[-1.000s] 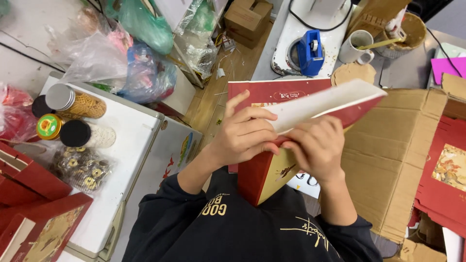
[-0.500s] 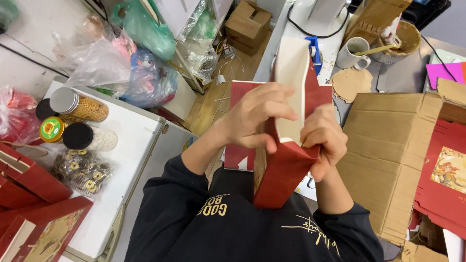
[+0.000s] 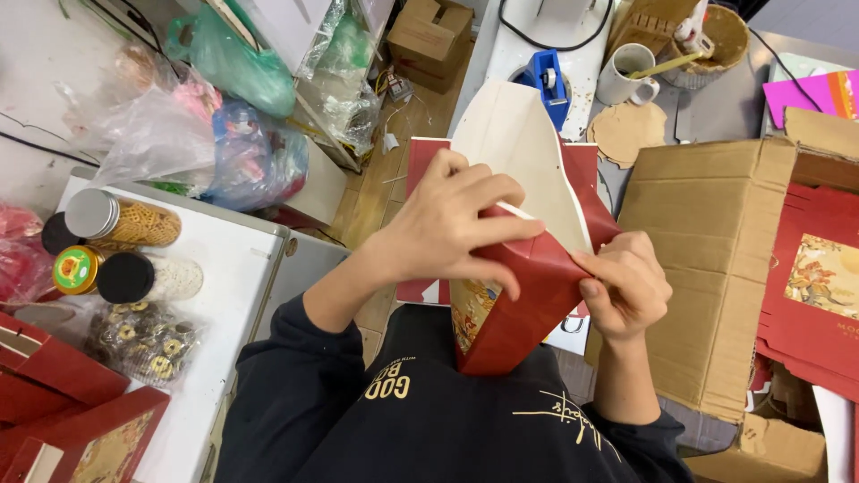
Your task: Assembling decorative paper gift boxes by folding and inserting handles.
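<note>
Head view, what I hold: a red gift box (image 3: 510,313), half folded, tilted in front of my chest, its cream inner flap (image 3: 519,156) standing up and away from me.
Head view, my left hand (image 3: 456,224): it lies over the upper left part of the box, fingers (image 3: 488,234) curled down across the red panel and closed on the edge where the cream flap meets it.
Head view, my right hand (image 3: 626,286): it grips the right corner of the box, thumb on the red face, the other fingers folded tight behind it; how they sit on the back I cannot tell.
Head view, box position: between both hands, above my dark sweatshirt (image 3: 429,411), with a printed picture on its lower left face.
Head view, to my left: a white table (image 3: 233,295) with a metal-lidded jar of snacks (image 3: 121,219), a black-lidded jar (image 3: 148,277), a green-topped can (image 3: 76,268) and a clear bag of sweets (image 3: 143,340); more red boxes (image 3: 63,402) at its near corner.
Head view, to my right: an open cardboard carton (image 3: 716,241) and flat red box sheets (image 3: 819,286) beside it.
Head view, farther off: a blue tape dispenser (image 3: 550,85), a white mug (image 3: 626,73) and plastic bags (image 3: 206,125).
</note>
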